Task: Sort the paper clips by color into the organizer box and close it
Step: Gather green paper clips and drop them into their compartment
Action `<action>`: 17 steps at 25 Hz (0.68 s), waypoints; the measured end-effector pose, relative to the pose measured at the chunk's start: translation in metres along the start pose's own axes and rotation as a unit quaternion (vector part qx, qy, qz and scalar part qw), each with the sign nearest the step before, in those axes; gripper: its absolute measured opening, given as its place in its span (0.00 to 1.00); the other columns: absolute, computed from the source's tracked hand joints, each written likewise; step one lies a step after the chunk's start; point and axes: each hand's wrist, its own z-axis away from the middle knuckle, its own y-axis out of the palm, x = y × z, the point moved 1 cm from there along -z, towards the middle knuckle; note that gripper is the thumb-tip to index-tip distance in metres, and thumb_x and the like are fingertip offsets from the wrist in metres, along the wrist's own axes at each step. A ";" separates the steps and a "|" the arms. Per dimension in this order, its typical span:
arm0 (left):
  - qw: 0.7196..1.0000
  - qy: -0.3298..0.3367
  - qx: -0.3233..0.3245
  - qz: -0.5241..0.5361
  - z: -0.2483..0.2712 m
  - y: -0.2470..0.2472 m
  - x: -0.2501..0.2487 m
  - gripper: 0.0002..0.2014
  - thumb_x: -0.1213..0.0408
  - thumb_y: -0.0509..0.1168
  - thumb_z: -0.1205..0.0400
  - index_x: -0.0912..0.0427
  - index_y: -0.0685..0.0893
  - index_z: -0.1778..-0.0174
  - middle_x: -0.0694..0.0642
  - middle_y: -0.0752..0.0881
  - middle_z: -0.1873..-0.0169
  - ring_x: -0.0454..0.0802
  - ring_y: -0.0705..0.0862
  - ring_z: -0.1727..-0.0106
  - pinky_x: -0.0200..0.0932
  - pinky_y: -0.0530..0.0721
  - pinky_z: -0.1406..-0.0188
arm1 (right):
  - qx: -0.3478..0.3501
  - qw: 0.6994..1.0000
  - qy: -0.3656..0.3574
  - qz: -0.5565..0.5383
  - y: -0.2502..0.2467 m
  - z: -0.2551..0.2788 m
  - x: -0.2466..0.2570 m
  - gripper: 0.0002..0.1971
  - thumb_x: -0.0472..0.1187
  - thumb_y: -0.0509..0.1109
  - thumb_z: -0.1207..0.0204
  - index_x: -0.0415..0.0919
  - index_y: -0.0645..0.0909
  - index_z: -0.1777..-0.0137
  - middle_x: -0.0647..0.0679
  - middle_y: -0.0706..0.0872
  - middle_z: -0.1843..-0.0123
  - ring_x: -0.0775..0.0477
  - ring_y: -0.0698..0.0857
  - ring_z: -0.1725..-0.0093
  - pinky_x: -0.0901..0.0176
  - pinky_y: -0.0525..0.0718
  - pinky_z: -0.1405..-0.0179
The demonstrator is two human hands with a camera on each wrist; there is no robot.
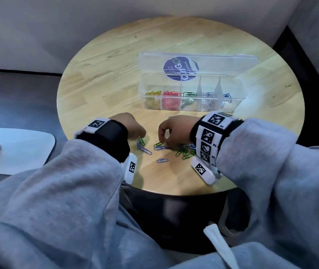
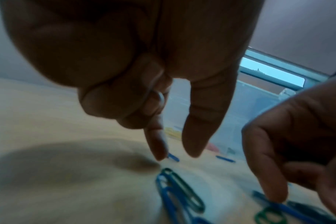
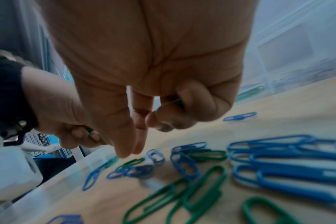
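Round wooden table (image 1: 100,78) in a grey-walled corner, viewed from a seated position.

Near edge: grey sleeves (image 1: 61,191), tagged wrist bands.

Left hand (image 1: 129,126) poised over a blue-and-green pair of clips (image 2: 178,192). Thumb and forefinger pointed down and apart, not yet pinching. Remaining fingers curled on a second green clip (image 3: 89,130), seen only as a small green tip, probably held back so several go in one trip.

Right hand (image 1: 176,129) lowered over the loose clips (image 1: 184,152), blue and green only, scattered flat on the wood. Thumb and forefinger pressed together at the tips, directly above the scatter. Outer fingers curled round a green clip (image 3: 177,102), likewise stored in the palm.

Beyond: clear organizer box (image 1: 240,88), well apart from the hands, lid (image 1: 222,61) standing open at the back to allow dropping in. Five compartments, left to right: yellow clips (image 1: 152,100), red clips (image 1: 171,100), green batch (image 1: 187,98), white clips (image 1: 207,101), blue batch (image 1: 226,97).

Judged well advanced: two colours outstanding, closing not yet done.
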 end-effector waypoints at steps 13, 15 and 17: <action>0.998 0.041 0.028 0.024 -0.002 0.012 -0.011 0.13 0.56 0.72 0.28 0.61 0.89 0.53 0.55 0.85 0.67 0.53 0.77 0.68 0.37 0.71 0.67 | 0.004 0.996 0.017 0.089 0.006 -0.005 0.005 0.11 0.35 0.71 0.33 0.47 0.75 0.71 0.54 0.78 0.72 0.50 0.78 0.66 0.65 0.72 0.73; 0.992 0.060 0.051 0.094 0.001 0.008 -0.013 0.10 0.56 0.73 0.28 0.60 0.88 0.58 0.54 0.76 0.75 0.52 0.69 0.76 0.36 0.64 0.74 | 0.000 0.999 0.022 0.049 0.001 0.001 -0.003 0.10 0.37 0.72 0.33 0.48 0.76 0.72 0.54 0.79 0.71 0.50 0.78 0.65 0.62 0.75 0.67; 0.975 0.081 0.081 0.192 0.002 0.004 -0.014 0.07 0.59 0.73 0.28 0.58 0.83 0.62 0.55 0.71 0.74 0.51 0.63 0.77 0.37 0.59 0.75 | 0.005 0.999 0.029 -0.043 -0.007 0.008 -0.014 0.09 0.37 0.73 0.33 0.47 0.77 0.71 0.50 0.81 0.69 0.50 0.75 0.69 0.61 0.74 0.68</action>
